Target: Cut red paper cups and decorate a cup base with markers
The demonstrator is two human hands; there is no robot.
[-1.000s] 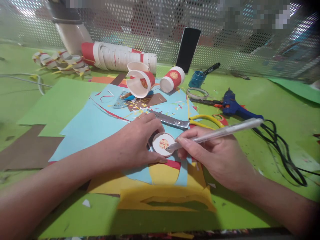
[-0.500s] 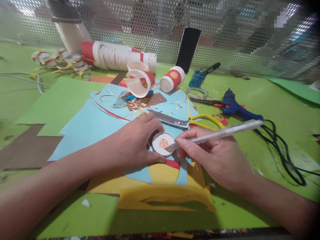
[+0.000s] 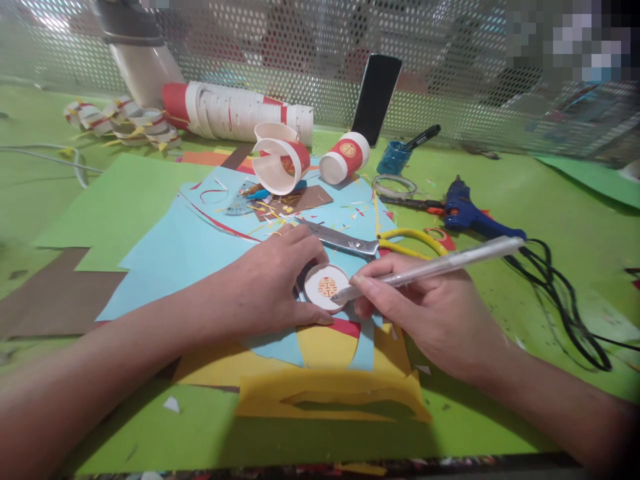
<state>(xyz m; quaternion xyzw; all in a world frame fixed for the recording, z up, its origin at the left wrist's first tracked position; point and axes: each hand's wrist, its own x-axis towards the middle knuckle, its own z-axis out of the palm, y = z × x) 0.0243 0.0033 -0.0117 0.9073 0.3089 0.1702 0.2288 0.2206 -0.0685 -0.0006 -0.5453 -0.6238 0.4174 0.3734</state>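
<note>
A round white disc [image 3: 314, 291] with a raised-looking rim and a red-and-gold emblem lies on light blue paper. My left hand [image 3: 277, 283] is closed around its left side, thumb at the lower edge and fingers curled over the upper edge. In my right hand [image 3: 430, 310] a slender whitish pen [image 3: 440, 265] is pinched, its tip at the lower right of the emblem. Whether the tip touches the disc cannot be made out. Scissors [image 3: 350, 241] with yellow handles lie just beyond both hands, partly behind my right hand.
A cut paper cup [image 3: 267, 170] and a whole paper cup [image 3: 350, 157] lie beyond the scissors, among paper scraps. A blue glue gun [image 3: 463, 210] with its black cord is at right. Stacked cups [image 3: 240, 112] and a phone [image 3: 377, 93] stand along the perforated screen [image 3: 225, 40].
The pen has shifted very slightly, its rear end a little to the left, and its tip stays near the emblem's lower right. My left hand has kept its hold.
</note>
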